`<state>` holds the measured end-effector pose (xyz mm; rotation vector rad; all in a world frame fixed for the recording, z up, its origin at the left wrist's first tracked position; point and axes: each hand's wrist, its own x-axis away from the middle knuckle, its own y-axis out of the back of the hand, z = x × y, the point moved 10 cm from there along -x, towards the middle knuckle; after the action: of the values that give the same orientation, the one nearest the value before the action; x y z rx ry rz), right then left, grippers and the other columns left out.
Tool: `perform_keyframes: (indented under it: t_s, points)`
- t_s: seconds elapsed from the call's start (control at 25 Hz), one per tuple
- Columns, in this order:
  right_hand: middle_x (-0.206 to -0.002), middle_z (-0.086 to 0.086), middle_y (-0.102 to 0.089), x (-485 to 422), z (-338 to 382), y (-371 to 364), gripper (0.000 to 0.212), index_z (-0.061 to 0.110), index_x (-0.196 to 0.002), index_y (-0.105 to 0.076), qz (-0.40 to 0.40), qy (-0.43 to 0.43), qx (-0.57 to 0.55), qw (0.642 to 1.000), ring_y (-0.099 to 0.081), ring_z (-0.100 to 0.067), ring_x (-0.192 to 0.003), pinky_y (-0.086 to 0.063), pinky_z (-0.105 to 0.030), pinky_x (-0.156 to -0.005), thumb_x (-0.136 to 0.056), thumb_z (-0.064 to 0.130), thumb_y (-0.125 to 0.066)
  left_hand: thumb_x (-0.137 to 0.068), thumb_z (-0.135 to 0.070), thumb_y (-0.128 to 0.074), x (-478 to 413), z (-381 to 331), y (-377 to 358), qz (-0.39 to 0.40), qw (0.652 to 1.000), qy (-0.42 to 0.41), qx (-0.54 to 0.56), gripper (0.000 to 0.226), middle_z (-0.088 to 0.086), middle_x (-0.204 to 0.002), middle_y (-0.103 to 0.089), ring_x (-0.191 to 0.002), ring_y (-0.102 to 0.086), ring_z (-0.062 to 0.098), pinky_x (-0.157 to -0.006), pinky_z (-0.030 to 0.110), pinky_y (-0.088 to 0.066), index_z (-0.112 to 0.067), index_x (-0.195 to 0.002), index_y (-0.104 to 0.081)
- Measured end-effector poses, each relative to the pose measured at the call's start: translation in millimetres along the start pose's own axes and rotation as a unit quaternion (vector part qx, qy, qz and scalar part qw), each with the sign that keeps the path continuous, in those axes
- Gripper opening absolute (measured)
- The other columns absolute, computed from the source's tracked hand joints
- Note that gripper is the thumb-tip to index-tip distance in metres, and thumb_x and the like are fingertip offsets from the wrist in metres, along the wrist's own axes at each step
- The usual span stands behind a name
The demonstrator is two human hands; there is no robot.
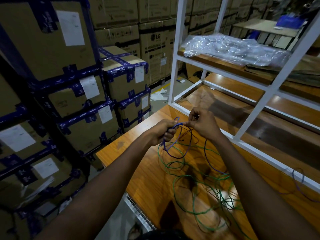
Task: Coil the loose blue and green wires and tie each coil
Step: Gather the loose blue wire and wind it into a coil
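My left hand (163,131) grips a small bundle of blue wire (174,146) loops that hang below the fist above the wooden table (142,170). My right hand (201,124) pinches the blue wire right beside the left fist. From there the blue wire runs down and to the right over the table. Loose green wire (199,193) lies in tangled loops on the table under and in front of my hands.
A white metal shelf frame (174,70) stands on the table's far side, with clear plastic wrap (233,49) on its upper board. Taped cardboard boxes (83,108) are stacked to the left. A wire mesh tray (138,212) runs along the table's near edge.
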<state>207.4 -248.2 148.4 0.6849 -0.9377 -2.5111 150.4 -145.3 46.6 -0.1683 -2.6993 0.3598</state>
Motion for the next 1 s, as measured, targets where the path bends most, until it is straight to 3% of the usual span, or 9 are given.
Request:
perform_keyframes:
  t_s: [0.16,0.24,0.4,0.52,0.64,0.76,1.0]
  points:
    - [-0.057,0.003,-0.050,2.0,-20.8,-9.2,0.027,0.021,-0.060,-0.058,0.057,-0.013,-0.047,0.997,-0.044,-0.006,-0.053,-0.036,-0.021,-0.051,-0.070,0.022,-0.083,-0.104,-0.026,-0.029,8.8,4.7,3.5,0.085,0.992,0.061,0.064,0.038,-0.012,-0.044,-0.028,-0.039,-0.011,0.004,-0.036,0.016,-0.009,-0.017,-0.069,-0.041]
    - [-0.053,0.003,-0.042,9.4,-49.0,-13.3,0.034,0.021,-0.055,-0.052,0.082,-0.045,-0.046,0.995,-0.038,-0.006,-0.051,-0.032,-0.025,-0.052,-0.073,0.026,-0.080,-0.101,-0.023,-0.031,14.6,-6.0,17.2,0.088,0.987,0.053,0.122,0.040,-0.012,-0.043,-0.029,-0.042,-0.008,0.005,-0.035,0.016,-0.010,-0.017,-0.064,-0.045]
    - [-0.055,0.000,-0.040,43.6,-134.1,-8.3,0.041,0.020,-0.053,-0.043,0.078,-0.145,-0.022,0.986,-0.043,-0.017,-0.059,-0.031,-0.033,-0.060,-0.080,0.026,-0.075,-0.079,-0.020,-0.056,26.6,-41.0,66.6,0.017,0.973,-0.028,0.227,0.027,-0.009,-0.050,-0.011,-0.044,-0.006,0.002,-0.039,0.015,-0.006,-0.019,-0.053,-0.049]
    - [-0.053,0.000,-0.039,69.9,-176.3,-8.1,0.040,0.018,-0.057,-0.044,0.108,-0.184,0.030,0.977,-0.039,-0.016,-0.055,-0.027,-0.031,-0.056,-0.081,0.030,-0.073,-0.097,-0.022,-0.036,24.9,-43.2,97.2,-0.044,0.947,-0.069,0.311,0.044,-0.008,-0.044,-0.013,-0.043,-0.006,0.002,-0.037,0.016,-0.007,-0.019,-0.054,-0.045]
    - [-0.050,0.004,-0.043,90.5,-208.2,-0.2,0.044,0.018,-0.058,-0.047,0.129,-0.221,0.114,0.960,-0.045,-0.018,-0.053,-0.029,-0.032,-0.054,-0.079,0.048,-0.070,-0.105,-0.030,-0.025,21.7,-39.1,118.3,-0.112,0.900,-0.111,0.406,0.047,-0.004,-0.034,-0.026,-0.029,-0.013,0.004,-0.030,0.016,-0.012,-0.019,-0.061,-0.037]
    - [-0.055,0.003,-0.052,97.3,-206.8,3.3,0.040,0.020,-0.068,-0.049,0.130,-0.210,0.140,0.959,-0.052,-0.019,-0.056,-0.032,-0.034,-0.053,-0.077,0.052,-0.071,-0.107,-0.034,-0.023,20.6,-33.1,129.2,-0.202,0.901,-0.138,0.358,0.044,-0.006,-0.034,-0.027,-0.025,-0.021,0.004,-0.028,0.017,-0.015,-0.019,-0.067,-0.035]
    - [-0.064,0.004,-0.056,61.5,-113.9,-4.8,0.032,0.024,-0.072,-0.044,0.164,-0.077,0.177,0.967,-0.054,-0.020,-0.064,-0.039,-0.038,-0.055,-0.075,0.039,-0.073,-0.106,-0.034,-0.026,10.1,-27.6,108.9,-0.283,0.914,-0.146,0.253,0.041,-0.006,-0.045,-0.038,-0.032,-0.033,0.007,-0.035,0.016,-0.027,-0.015,-0.072,-0.038]
